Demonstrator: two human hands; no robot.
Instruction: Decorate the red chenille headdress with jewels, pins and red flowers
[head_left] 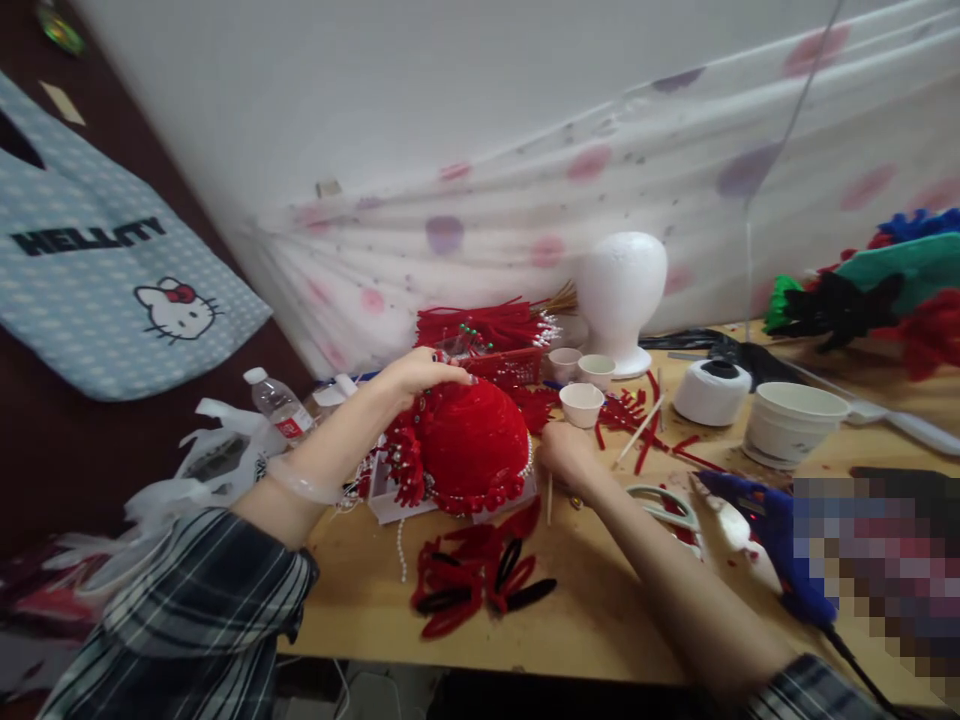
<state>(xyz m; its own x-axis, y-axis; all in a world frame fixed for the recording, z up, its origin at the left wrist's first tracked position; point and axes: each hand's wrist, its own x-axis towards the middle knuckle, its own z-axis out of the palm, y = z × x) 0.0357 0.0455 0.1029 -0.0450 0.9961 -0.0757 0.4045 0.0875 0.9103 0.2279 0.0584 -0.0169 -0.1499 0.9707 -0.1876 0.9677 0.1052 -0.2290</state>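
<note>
A rounded red velvety headpiece [476,440], trimmed with pearl-like beads and red ruffles along its lower rim, is tilted in front of me. My left hand [431,372] grips its upper left edge, thumb along the top, with the other fingertips partly hidden behind it. Close by the headpiece's right side, my right hand [568,455] is closed, its fingers turned away from view. A thin wooden stick [549,500] pokes out below that hand; whether it is held, I cannot tell. Nearer me on the table lies a red and black looped ornament [484,585].
Behind stand several paper cups [582,405], a red basket [510,367] of red stems and a white foam head [622,300]. To the right are scissors [667,508], a blue glue gun [772,540] and a white tub [791,425]. A plastic bottle [277,405] stands left.
</note>
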